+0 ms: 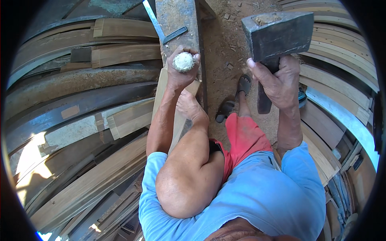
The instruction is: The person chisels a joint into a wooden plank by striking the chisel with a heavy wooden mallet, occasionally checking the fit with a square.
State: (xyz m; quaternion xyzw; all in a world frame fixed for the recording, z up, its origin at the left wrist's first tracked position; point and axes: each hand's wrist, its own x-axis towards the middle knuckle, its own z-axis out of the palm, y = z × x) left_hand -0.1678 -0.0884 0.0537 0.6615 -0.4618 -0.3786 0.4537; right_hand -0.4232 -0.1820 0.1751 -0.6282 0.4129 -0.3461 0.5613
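My left hand (181,74) is closed upright around a chisel (184,62). Only the round, pale, frayed end of its handle shows; the blade is hidden below my fist. My right hand (281,82) grips the handle of a mallet (277,38), its big dark block of a head raised to the right of the bench and apart from the chisel. Under my left hand, a pale wooden board (160,92) lies along the narrow worn bench (177,16). My bare left foot (189,105) rests on this board, close behind the fist.
On the bench past my left hand lies a try square (175,35). Stacks of planks (126,54) crowd the left side, and more boards (337,48) line the right. Wood chips litter the dirt floor (225,44), where my sandalled right foot (243,85) stands near a loose sandal (224,111).
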